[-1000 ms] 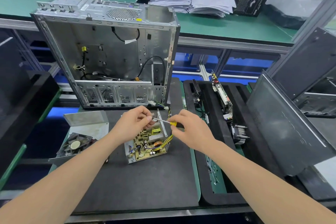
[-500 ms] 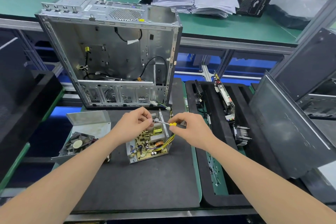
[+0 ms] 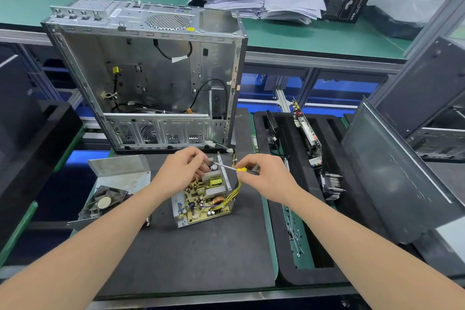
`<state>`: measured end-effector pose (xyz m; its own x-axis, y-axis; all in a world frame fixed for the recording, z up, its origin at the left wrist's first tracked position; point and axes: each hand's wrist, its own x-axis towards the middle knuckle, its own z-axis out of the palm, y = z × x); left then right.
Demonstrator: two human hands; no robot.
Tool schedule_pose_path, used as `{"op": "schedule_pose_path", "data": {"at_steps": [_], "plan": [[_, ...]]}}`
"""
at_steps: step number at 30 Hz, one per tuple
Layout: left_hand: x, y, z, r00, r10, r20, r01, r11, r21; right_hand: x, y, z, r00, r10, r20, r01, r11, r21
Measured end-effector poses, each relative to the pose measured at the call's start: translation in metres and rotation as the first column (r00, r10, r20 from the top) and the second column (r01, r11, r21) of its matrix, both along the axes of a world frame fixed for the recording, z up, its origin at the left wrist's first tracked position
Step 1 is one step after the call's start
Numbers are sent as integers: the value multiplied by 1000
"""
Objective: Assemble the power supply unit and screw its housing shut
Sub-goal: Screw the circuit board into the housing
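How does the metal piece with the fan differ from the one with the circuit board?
The fan half lies untouched at the left of the mat; the circuit board half sits mid-mat, below the left hand and the right hand, which holds a screwdriver. The fan half carries one black fan; the circuit board half is packed with parts and yellow wires. Both are grey metal.

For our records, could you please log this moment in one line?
right hand: holds screwdriver | left hand: at its tip | power supply: open | cover: lying left
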<state>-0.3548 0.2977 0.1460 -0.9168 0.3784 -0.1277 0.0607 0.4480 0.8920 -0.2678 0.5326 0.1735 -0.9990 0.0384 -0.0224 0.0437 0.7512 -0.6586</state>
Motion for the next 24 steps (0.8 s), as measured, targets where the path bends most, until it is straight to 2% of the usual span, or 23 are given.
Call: {"op": "schedule_pose_path", "data": {"at_steps": [4,6,8,11,13,15,21,24], "plan": [[7,17,-3,982,-76,-175,44,983,-177,1,12,0,994,-112,7,112,994,4],[12,36,-4,957,-146,-251,88,970,-228,3,19,-3,983,-186,10,186,983,-4],[15,57,-7,912,-246,-329,125,929,-348,6,26,-6,969,-247,12,247,969,-8],[19,85,-17,849,-395,-352,70,744,-665,14,35,-8,953,-302,15,302,953,-7],[20,97,-23,842,-446,-304,54,629,-776,20,41,-8,946,-322,23,323,946,-16],[20,106,-29,844,-466,-266,59,573,-817,26,47,-8,941,-335,45,336,941,-31],[26,113,-43,893,-377,-248,104,707,-700,36,63,-7,927,-373,33,374,926,-50],[32,111,-45,927,-245,-284,62,847,-528,37,68,-4,923,-385,4,383,918,-101]]}}
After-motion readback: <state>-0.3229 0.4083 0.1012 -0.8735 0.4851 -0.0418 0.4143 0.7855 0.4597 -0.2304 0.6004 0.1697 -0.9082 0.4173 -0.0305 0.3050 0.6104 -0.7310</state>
